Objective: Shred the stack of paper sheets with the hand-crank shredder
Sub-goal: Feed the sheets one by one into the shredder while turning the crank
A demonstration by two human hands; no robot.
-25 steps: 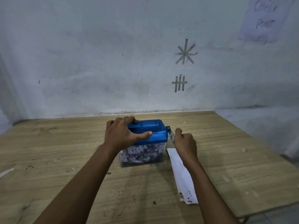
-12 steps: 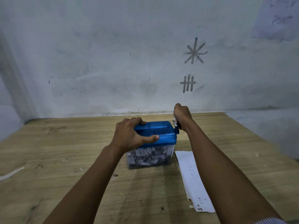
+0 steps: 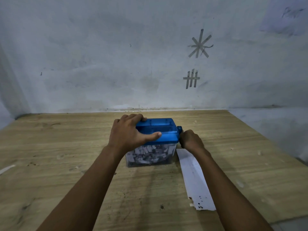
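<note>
Left hand (image 3: 128,132) holds shredder (image 3: 165,130) top, fingers curled over. Right hand (image 3: 190,140) at 3 o'clock, fingers wrapped round crank (image 3: 179,128). Paper (image 3: 195,180) at 5 o'clock.

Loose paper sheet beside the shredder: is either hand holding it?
No, the paper sheet lies flat on the table while the left hand holds the shredder and the right hand grips its crank.

Counting as I go: one blue shredder (image 3: 156,130), one crank (image 3: 179,130), two hands, my left hand (image 3: 130,132) and right hand (image 3: 191,139). One stack of paper sheets (image 3: 195,179), sheets uncountable. One table (image 3: 50,147). One white scrap (image 3: 6,169). On the wall, two tape marks, star (image 3: 199,45) and tally (image 3: 191,79), and one note (image 3: 286,14).
</note>
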